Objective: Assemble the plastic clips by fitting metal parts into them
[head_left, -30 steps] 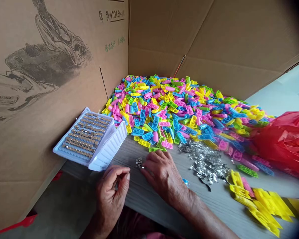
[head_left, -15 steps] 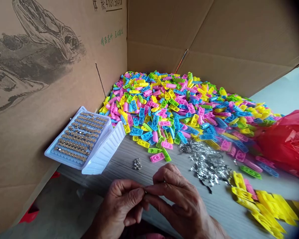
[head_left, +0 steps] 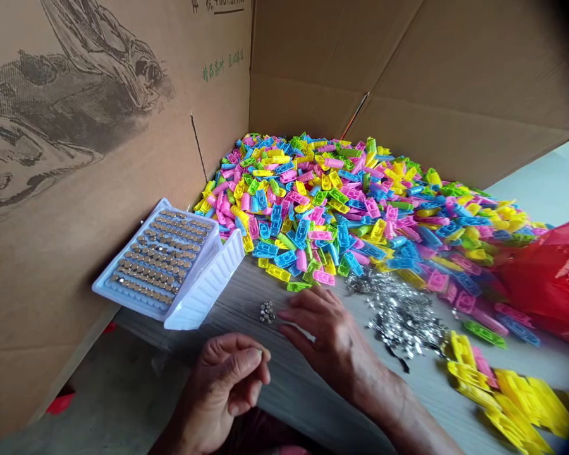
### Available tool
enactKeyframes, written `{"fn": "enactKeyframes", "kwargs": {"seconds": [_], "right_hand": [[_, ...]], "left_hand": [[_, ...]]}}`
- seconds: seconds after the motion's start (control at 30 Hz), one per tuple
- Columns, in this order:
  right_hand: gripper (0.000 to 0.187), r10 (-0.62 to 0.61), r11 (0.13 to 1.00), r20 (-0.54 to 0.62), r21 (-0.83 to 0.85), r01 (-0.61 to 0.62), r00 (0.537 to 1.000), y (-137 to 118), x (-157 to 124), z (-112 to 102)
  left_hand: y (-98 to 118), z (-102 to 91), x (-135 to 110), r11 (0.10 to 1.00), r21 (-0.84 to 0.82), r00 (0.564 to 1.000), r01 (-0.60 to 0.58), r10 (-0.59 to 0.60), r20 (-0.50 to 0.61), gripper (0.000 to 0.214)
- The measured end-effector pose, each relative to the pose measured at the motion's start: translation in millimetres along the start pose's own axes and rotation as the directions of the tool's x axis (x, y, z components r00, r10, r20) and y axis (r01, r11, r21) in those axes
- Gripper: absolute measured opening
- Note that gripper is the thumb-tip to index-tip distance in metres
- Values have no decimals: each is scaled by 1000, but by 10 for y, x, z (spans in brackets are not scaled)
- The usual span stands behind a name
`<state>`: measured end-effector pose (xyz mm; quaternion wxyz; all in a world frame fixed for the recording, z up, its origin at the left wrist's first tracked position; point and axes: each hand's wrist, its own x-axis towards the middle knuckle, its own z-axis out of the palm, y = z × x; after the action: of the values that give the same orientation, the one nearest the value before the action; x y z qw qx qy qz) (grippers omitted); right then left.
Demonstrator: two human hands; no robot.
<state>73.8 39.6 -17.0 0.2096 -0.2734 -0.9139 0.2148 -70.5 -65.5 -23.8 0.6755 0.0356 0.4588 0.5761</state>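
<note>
My left hand (head_left: 225, 382) is closed in front of the table edge, its thumb pressed against the bent index finger; whatever it may pinch is hidden. Above the grey tabletop, my right hand (head_left: 329, 335) has its thumb and fingers apart, with nothing visible between them. Its fingertips are just right of a small heap of round silver button cells (head_left: 267, 311). To the left, a pale blue plastic tray (head_left: 105, 285) holds rows of similar cells. It rests tilted on another ridged tray (head_left: 206, 284).
Behind lies a big pile of pink, blue, yellow and green plastic casings (head_left: 303, 227). Small shiny metal pieces (head_left: 405, 319) are heaped to the right. Several yellow casings (head_left: 512, 398) lie front right, below a red plastic bag (head_left: 545, 278). Cardboard walls (head_left: 308, 63) stand left and behind.
My hands were together at the fingertips and are now apart. The right hand has reached forward to the small heap of button cells. My left hand stays low, still pinched. The view has shifted slightly.
</note>
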Motion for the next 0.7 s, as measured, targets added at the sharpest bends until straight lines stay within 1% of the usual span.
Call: {"fn": "enactKeyframes", "kwargs": {"seconds": [0.07,0.13,0.27,0.4,0.53,0.6,0.67,0.7], "right_hand": [[12,-13,994,77,-106,21,997,2,45,68],[18,-15,989,106,-142,31,994,-12,81,119],[23,-29,988,101,-151,44,995,-30,116,161],[25,-52,989,95,-134,65,994,-14,109,160],[20,-48,995,26,-89,50,999,-1,54,95],[17,-44,999,-47,-8,44,998,-21,5,20],[13,-10,986,-136,166,33,991,-70,-52,-67],[11,19,963,-177,269,30,984,-102,-81,-105]], "left_hand": [[17,-33,-6,999,17,998,-45,45,-37,23],[25,-61,-11,997,28,995,-66,68,-68,23],[25,-85,-14,995,49,993,-83,87,-83,24],[22,-67,-6,995,40,994,-89,91,-57,24],[15,-21,-10,995,26,995,-93,94,-30,23],[3,10,-19,995,23,995,-92,93,-37,22],[-17,46,-28,996,20,995,-88,88,-42,22],[-30,66,-31,997,14,996,-81,82,-38,23]]}}
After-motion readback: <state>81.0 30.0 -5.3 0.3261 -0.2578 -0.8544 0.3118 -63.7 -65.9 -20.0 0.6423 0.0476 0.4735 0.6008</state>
